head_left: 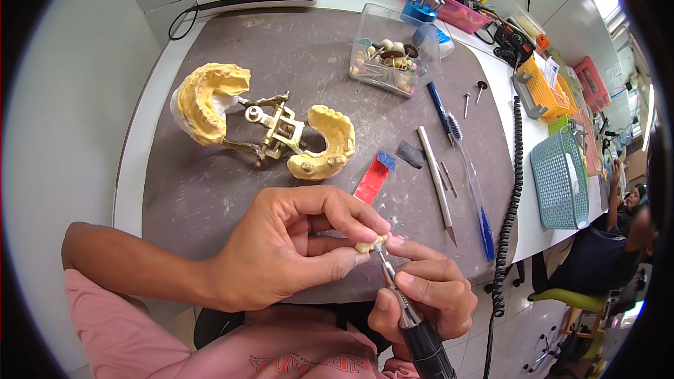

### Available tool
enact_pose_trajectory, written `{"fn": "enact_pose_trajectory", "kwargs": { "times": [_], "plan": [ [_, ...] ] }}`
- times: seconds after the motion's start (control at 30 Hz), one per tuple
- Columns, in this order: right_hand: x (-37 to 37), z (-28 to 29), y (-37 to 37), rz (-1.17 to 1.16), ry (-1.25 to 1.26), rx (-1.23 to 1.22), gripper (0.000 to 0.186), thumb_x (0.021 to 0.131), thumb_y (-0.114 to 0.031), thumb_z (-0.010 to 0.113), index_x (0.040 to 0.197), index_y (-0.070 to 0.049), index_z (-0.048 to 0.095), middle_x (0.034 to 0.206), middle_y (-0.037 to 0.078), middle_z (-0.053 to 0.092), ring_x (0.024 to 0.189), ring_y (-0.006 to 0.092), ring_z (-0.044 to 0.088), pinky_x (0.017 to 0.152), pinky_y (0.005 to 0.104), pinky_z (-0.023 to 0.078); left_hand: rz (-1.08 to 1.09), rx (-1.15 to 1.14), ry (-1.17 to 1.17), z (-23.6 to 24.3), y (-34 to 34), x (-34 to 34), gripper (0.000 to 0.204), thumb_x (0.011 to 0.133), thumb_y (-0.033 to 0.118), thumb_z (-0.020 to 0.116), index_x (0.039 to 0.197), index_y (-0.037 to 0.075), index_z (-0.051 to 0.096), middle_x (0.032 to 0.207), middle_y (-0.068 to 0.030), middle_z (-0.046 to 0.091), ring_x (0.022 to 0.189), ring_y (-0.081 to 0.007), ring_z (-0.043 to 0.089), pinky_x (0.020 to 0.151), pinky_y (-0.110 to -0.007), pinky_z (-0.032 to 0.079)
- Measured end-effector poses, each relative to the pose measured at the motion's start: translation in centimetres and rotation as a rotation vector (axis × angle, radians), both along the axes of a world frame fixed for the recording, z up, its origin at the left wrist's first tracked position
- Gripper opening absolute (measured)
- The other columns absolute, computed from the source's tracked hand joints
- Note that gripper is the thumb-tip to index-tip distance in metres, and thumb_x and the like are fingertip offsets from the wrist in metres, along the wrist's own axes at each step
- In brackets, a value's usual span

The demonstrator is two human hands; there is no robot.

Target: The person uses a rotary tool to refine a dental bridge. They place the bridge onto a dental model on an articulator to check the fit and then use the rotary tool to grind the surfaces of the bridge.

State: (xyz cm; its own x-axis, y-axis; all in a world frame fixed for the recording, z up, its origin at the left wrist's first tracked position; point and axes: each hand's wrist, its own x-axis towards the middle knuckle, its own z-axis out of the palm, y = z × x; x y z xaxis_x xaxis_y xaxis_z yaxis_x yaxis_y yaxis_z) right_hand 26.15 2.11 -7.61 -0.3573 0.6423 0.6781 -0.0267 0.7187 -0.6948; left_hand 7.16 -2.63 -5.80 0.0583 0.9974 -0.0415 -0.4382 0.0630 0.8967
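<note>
Left hand: the person's left hand (281,249) pinches a small cream tooth-like piece (364,246) between thumb and fingertips.
Piece: held above the near part of the grey mat (189,196).
Right hand: the right hand (437,295) grips a black-and-silver handpiece (414,326) like a pen, its tip at the piece; contact cannot be told.
Writing: red lettering (312,364) curves across the pink shirt (126,330), partly cut off below.
Left of mat: a brass articulator (279,130) with yellow dental casts (340,135).
Right of mat: a clear case (365,31) of bits, a white-handled knife (432,168), a brush (474,189).
</note>
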Motion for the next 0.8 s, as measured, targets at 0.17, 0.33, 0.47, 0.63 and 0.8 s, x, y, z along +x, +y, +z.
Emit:
{"fn": "enact_pose_trajectory", "kwargs": {
  "times": [0.17,0.33,0.47,0.63,0.8],
  "plan": [
    [0.08,0.18,-0.03,0.000,-0.022,0.007,0.025,0.077,-0.005,0.082,0.091,-0.005,0.061,0.076,0.011,0.069,0.090,0.0362,0.075,0.080,0.0441,0.063,-0.003,-0.002,0.008,0.10,0.09,0.00,0.016,0.085,-0.012,0.068,0.095,0.000,0.064,0.119,-0.0192,0.062,0.114,-0.0205,0.063,0.102,-0.033,0.053],
    [0.04,0.02,-0.05,-0.007,-0.007,-0.010,0.026,0.077,-0.005,0.082,0.091,-0.005,0.061,0.076,0.011,0.069,0.090,0.0365,0.075,0.080,0.0444,0.063,-0.008,-0.001,0.007,-0.11,0.02,-0.01,0.016,0.085,-0.012,0.068,0.095,0.000,0.064,0.119,-0.0188,0.062,0.114,-0.0206,0.063,0.102,-0.033,0.052],
    [0.02,0.09,0.05,0.000,-0.017,0.006,0.026,0.077,-0.005,0.082,0.092,-0.004,0.061,0.076,0.011,0.069,0.090,0.0366,0.075,0.081,0.0442,0.063,-0.003,0.020,0.007,-0.20,0.10,0.02,0.016,0.085,-0.011,0.068,0.095,0.000,0.064,0.119,-0.0186,0.062,0.113,-0.0208,0.063,0.102,-0.034,0.052],
    [0.03,0.01,0.01,-0.005,-0.005,-0.001,0.026,0.077,-0.004,0.082,0.092,-0.004,0.061,0.076,0.011,0.069,0.090,0.0367,0.075,0.081,0.0438,0.063,-0.007,0.025,0.027,-0.16,0.07,0.05,0.016,0.085,-0.012,0.068,0.094,0.000,0.064,0.118,-0.0184,0.062,0.114,-0.0210,0.063,0.102,-0.034,0.052],
    [0.03,0.09,-0.02,-0.003,-0.015,0.010,0.026,0.077,-0.004,0.082,0.092,-0.004,0.061,0.075,0.011,0.069,0.090,0.0368,0.075,0.080,0.0435,0.063,-0.001,0.025,0.009,-0.12,0.07,0.08,0.016,0.085,-0.012,0.068,0.095,0.000,0.063,0.118,-0.0181,0.062,0.114,-0.0211,0.063,0.101,-0.034,0.052]
  ]
}}
